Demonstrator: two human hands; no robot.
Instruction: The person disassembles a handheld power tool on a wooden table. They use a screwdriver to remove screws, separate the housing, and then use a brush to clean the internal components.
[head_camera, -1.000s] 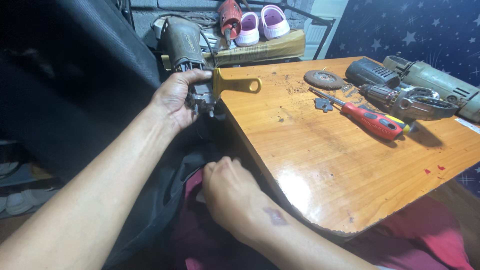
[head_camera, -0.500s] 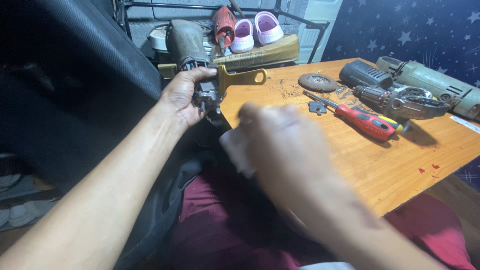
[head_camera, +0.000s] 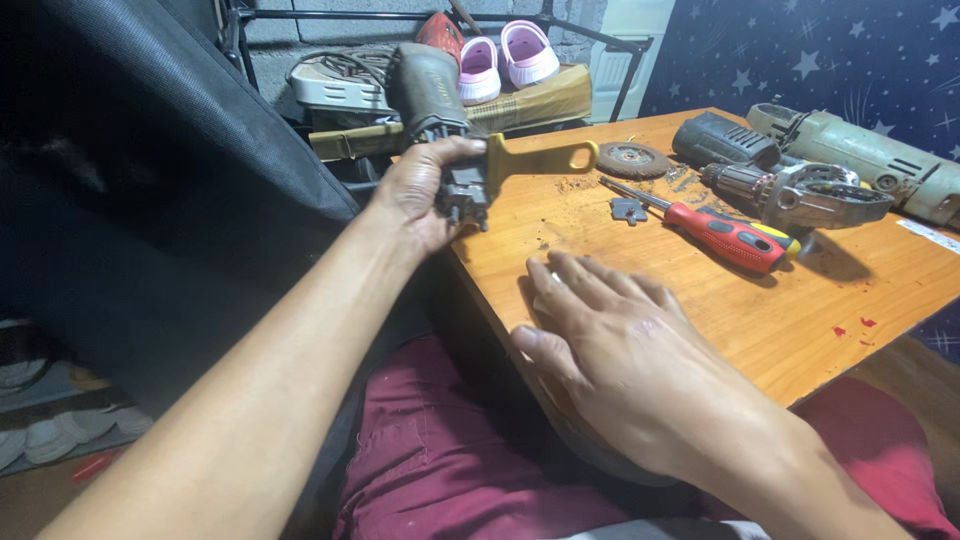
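Left hand (head_camera: 418, 190) closed around the head of a grey angle grinder (head_camera: 430, 95), held off the far left corner of the wooden table (head_camera: 700, 320), body of the tool pointing away toward the shelf. Yellow flat wrench (head_camera: 535, 160) seated on the grinder's spindle end, handle lying out over the table edge, unmoved against 1 second ago. Same grip, same spot as in both earlier views.

Right hand (head_camera: 620, 345) open, fingers spread and flat, palm down on the near table edge, holding nothing. 1 second ago down below the table edge by the lap; half a second ago a blur lifting across the view; now landed on the wood. Judged as a free hand brought up to the work surface, with the grinder and wrench left steady in the left grip.

Further out on the table: small grey metal part (head_camera: 628, 209) just beside a red-handled screwdriver (head_camera: 725, 237), a worn grinding disc (head_camera: 634, 158) near the wrench's ring end, a stripped grinder motor and gear housing (head_camera: 800, 192), a black casing (head_camera: 722, 140) behind it, and a second, pale green grinder (head_camera: 865, 150) at the far right. Sawdust and 2 or 3 red specks on the wood. Pink shoes (head_camera: 505, 60) on the shelf beyond. Maroon trousers (head_camera: 440, 460) below.
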